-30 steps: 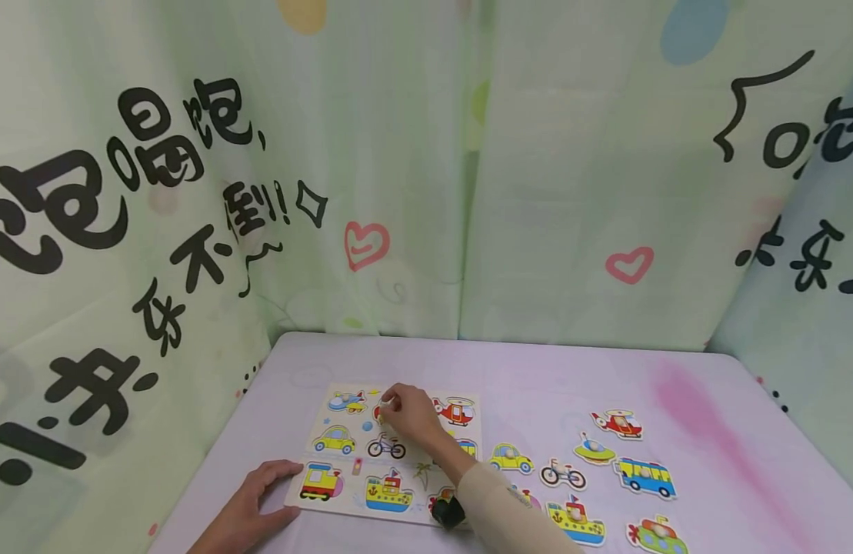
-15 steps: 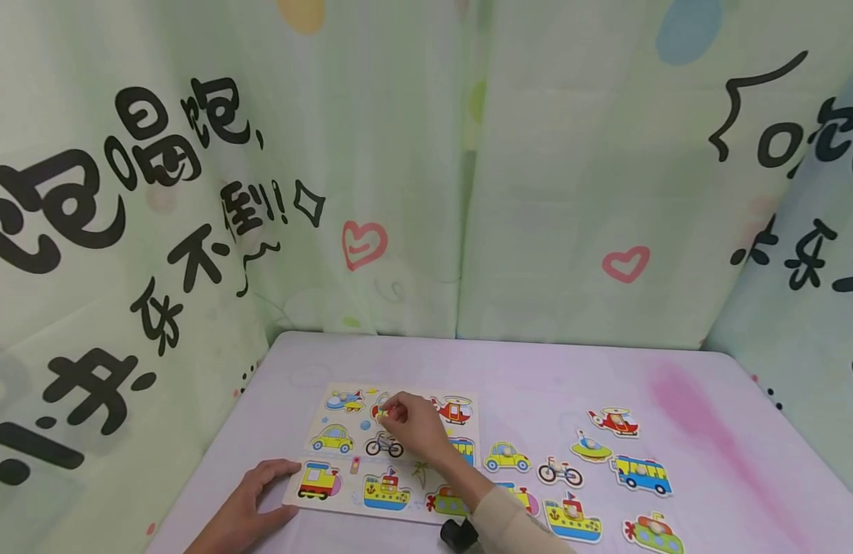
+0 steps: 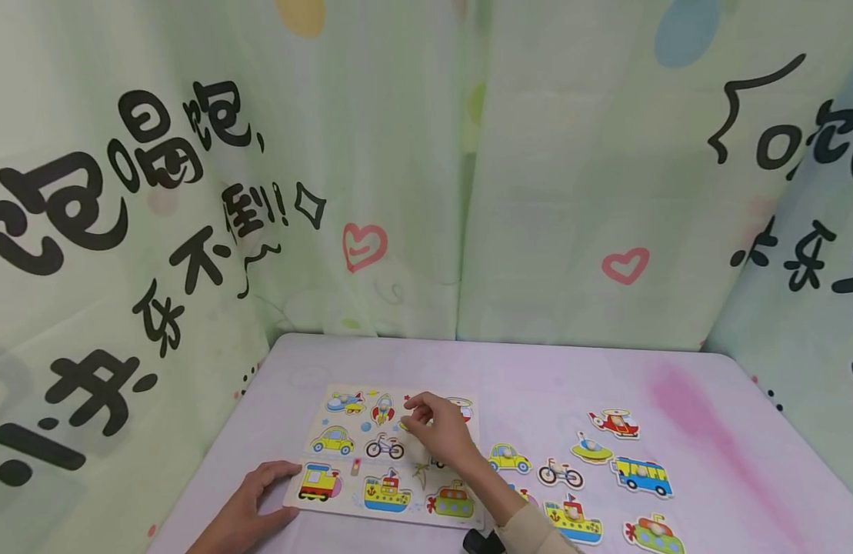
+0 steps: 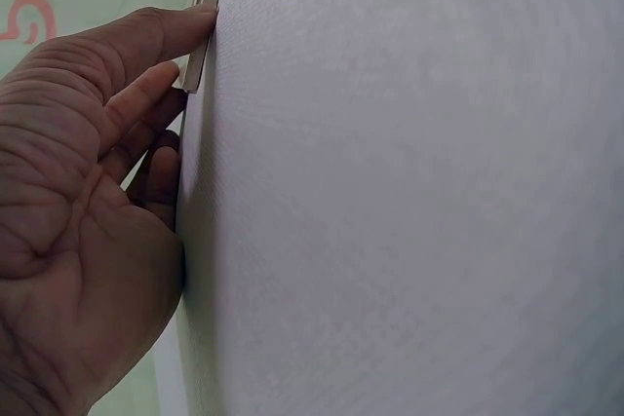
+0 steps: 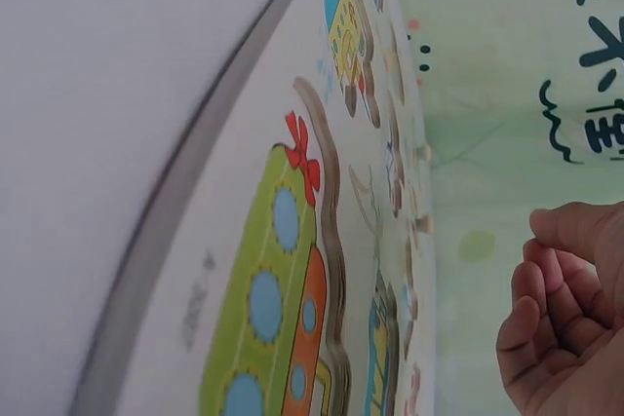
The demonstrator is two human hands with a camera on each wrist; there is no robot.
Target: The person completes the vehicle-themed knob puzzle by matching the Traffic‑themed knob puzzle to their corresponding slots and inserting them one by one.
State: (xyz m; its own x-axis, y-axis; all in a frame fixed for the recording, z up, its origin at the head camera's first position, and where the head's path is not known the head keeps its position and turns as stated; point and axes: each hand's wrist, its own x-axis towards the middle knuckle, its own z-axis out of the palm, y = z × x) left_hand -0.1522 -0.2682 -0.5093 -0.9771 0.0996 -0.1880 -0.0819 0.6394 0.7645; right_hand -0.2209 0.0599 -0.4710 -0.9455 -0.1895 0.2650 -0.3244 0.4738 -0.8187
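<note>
My left hand (image 3: pixel 249 508) holds the near left corner of a picture puzzle board (image 3: pixel 357 519), thumb at its front edge and fingers along its left side. In the left wrist view the thumb (image 4: pixel 146 41) meets the board's thin edge. Above the board my right hand (image 3: pixel 436 431) hovers with its fingers loosely bent and nothing in them. To its left lie the rocket (image 3: pixel 382 410) and the airplane (image 3: pixel 346 402); two small knobs stand up from the board in the right wrist view. My right hand covers part of the helicopter and bus pictures.
Right of the board lie loose pieces: a yellow car (image 3: pixel 509 458), bicycle (image 3: pixel 561 473), helicopter (image 3: pixel 616 423), flying saucer (image 3: pixel 592 448), blue bus (image 3: pixel 642 477), ship (image 3: pixel 574 522), submarine (image 3: pixel 654 534) and a partly hidden train (image 3: pixel 526 495). A printed curtain (image 3: pixel 537 192) surrounds the table.
My right hand has let go of the rocket and moved right and slightly toward me, so the rocket shows fully in the board. The left hand stays at the corner.
</note>
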